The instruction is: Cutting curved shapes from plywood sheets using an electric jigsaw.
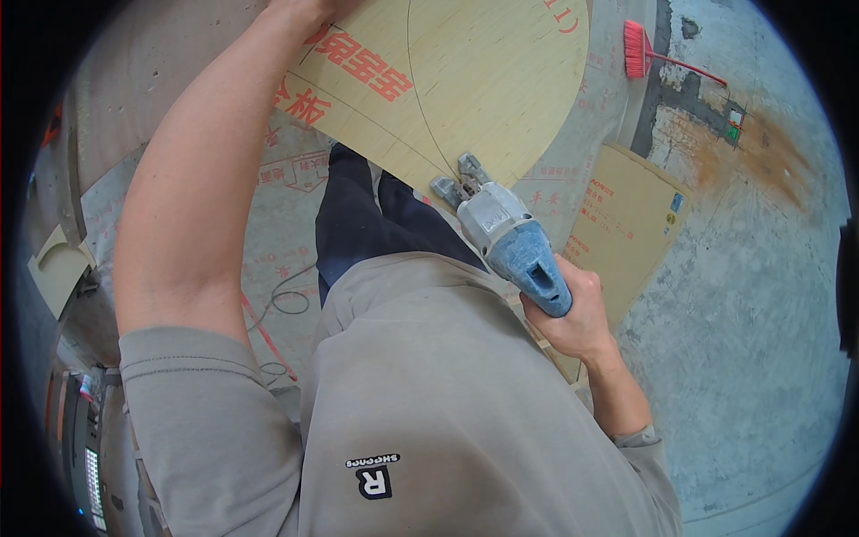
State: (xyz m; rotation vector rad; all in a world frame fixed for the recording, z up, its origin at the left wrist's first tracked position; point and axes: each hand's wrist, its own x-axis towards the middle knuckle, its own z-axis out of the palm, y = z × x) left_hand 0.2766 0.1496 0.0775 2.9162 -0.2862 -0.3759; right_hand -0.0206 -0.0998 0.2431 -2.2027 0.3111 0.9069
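Note:
My right hand is wrapped around the rear handle of a blue and grey jigsaw. The forked metal foot of the jigsaw meets the near edge of a pale plywood board, where a curved pencil line comes down to that edge. Red printing covers the left part of the board, and its right edge is rounded. At the top of the picture my left hand is at the board's left side. The picture's edge cuts that hand off, so its fingers are hidden.
A flat brown panel lies on the floor to the right. Beyond it are a red broom and a stained concrete floor. A thin cable coils on the printed floor covering at left. An offcut with a curved cutout stands far left.

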